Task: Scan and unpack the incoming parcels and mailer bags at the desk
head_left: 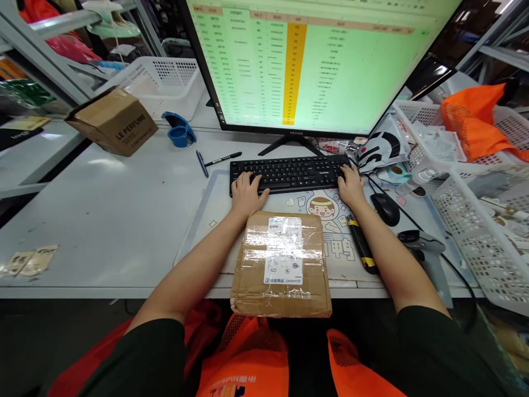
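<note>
My left hand (247,193) rests on the left end of a black keyboard (289,173), its fingers spread over the keys. At the keyboard's right end my right hand (351,184) lies with its fingers stretched on the keys. Between my forearms sits a taped brown cardboard box (252,264) with a white shipping label (284,251) on top. Its near side juts past the desk edge. A black-and-yellow box cutter (361,245) lies beside my right forearm. Above the keyboard a monitor (322,71) shows a green table with one orange column.
Right of my arm are a black mouse (386,209), a barcode scanner (424,242) and white baskets (475,231). Two pens (223,159), a blue round container (179,132) and an open carton (119,121) stand or lie on the desk (136,220) at left.
</note>
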`<state>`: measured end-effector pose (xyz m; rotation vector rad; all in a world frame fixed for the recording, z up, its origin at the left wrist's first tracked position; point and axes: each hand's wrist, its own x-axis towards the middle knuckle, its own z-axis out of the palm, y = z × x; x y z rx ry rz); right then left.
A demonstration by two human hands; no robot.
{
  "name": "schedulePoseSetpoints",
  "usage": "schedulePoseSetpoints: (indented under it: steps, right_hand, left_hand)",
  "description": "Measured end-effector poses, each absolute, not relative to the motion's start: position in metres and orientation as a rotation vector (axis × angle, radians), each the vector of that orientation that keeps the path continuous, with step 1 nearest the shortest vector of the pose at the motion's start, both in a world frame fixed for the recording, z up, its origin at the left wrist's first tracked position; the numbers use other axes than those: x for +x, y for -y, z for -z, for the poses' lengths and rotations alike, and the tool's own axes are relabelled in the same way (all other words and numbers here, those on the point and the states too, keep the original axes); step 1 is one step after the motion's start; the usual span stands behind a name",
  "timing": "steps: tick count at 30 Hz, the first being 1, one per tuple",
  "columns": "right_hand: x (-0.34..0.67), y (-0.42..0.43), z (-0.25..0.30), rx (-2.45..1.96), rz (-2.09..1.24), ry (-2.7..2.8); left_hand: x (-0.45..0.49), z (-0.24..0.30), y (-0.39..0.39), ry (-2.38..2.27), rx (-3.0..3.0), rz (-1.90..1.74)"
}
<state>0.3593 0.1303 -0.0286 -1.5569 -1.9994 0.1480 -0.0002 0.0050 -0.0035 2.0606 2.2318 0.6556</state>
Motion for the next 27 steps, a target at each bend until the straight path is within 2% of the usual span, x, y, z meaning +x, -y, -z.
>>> schedulePoseSetpoints:
  steps: [27]
  right_hand:
    - [0.354, -0.121, 0.017, -1.544, -0.201, 2.117]
  left_hand:
    - [-0.003, 0.006, -0.007, -2.239, 2.089, -0.65]
